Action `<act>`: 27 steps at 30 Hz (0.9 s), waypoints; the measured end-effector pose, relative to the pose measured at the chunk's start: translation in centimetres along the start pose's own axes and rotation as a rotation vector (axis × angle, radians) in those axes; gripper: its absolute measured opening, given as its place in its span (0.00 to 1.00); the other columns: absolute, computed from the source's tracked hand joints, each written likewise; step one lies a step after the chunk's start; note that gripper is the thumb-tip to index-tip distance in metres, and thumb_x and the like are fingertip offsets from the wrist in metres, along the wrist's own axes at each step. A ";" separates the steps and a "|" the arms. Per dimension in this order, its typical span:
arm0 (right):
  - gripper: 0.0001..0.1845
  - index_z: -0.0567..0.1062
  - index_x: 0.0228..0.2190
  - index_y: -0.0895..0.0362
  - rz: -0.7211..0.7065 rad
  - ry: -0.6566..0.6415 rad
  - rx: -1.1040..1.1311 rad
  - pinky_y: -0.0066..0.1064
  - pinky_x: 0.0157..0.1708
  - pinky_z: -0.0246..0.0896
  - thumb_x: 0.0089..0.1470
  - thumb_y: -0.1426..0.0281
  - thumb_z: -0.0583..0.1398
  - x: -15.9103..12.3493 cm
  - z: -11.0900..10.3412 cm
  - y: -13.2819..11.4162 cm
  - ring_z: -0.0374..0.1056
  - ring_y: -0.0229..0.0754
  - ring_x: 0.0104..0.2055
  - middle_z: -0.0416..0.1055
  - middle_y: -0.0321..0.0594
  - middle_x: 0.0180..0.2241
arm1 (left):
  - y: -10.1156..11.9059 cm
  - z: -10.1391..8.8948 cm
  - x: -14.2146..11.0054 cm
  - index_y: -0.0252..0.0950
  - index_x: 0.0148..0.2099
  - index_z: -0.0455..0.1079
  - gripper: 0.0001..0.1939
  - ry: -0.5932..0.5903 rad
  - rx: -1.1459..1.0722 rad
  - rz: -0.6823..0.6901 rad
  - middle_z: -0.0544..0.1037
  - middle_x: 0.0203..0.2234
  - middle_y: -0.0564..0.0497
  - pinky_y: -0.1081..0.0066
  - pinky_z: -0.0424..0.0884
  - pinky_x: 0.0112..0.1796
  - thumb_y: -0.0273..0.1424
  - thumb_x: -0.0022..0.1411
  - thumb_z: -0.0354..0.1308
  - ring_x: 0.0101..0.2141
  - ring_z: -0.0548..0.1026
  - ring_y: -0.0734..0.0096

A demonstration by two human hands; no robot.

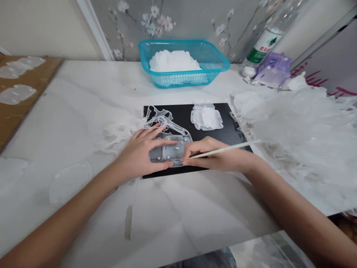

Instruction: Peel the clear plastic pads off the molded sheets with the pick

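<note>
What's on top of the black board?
Seen on the black board: a translucent molded piece, thin strips and a pile of whitish pieces. The left hand and right hand hide parts of the molded piece and board.

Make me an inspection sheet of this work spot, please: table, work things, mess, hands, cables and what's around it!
Surface: white marbled table, with a black mat on it.
Work things: translucent plastic piece on the mat, looped plastic strands by it, small stack of pieces farther back.
Clutter: large plastic pile at right; smaller scraps at left.
Left hand: spread, fingers on the plastic piece.
Right hand: grips a thin pale stick at the piece's edge.
Cables: nothing seen.
Surroundings: blue basket holding white pieces, bottle, purple plastic things, flowered wall.
</note>
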State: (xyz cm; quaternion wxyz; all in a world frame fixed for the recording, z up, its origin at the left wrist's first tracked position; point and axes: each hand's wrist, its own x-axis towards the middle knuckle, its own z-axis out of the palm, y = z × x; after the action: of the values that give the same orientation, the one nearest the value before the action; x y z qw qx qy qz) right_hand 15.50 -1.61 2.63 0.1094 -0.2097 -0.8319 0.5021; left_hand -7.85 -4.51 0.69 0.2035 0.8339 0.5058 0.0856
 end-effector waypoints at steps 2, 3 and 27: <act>0.09 0.70 0.29 0.60 0.069 -0.052 -0.031 0.21 0.23 0.48 0.59 0.68 0.55 -0.5 -1.0 -0.5 0.55 0.29 0.25 0.65 0.33 0.25 | 0.0 0.0 0.0 0.53 0.53 0.69 0.28 -0.003 -0.001 -0.005 0.53 0.64 0.53 0.48 0.49 0.58 0.53 0.51 0.57 0.62 0.53 0.51; 0.10 0.69 0.28 0.60 0.097 -0.068 -0.040 0.22 0.23 0.47 0.59 0.67 0.55 -0.7 -1.4 -0.6 0.54 0.29 0.24 0.64 0.32 0.24 | 0.1 0.0 0.0 0.53 0.53 0.69 0.28 -0.004 -0.002 -0.007 0.53 0.64 0.53 0.48 0.49 0.58 0.53 0.51 0.57 0.62 0.52 0.51; 0.18 0.69 0.48 0.55 0.109 0.429 0.013 0.24 0.25 0.62 0.64 0.62 0.47 -0.3 0.0 -0.5 0.68 0.32 0.22 0.76 0.37 0.31 | 0.2 0.1 -0.3 0.50 0.52 0.69 0.25 0.080 -0.029 0.049 0.57 0.62 0.50 0.48 0.50 0.58 0.49 0.52 0.59 0.61 0.54 0.51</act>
State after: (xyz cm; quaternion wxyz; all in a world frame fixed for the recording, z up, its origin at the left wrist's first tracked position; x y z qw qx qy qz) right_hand 15.66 -2.00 3.09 0.2580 -0.3554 -0.7738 0.4564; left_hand -7.82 -4.82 0.69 0.1930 0.8391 0.4915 0.1309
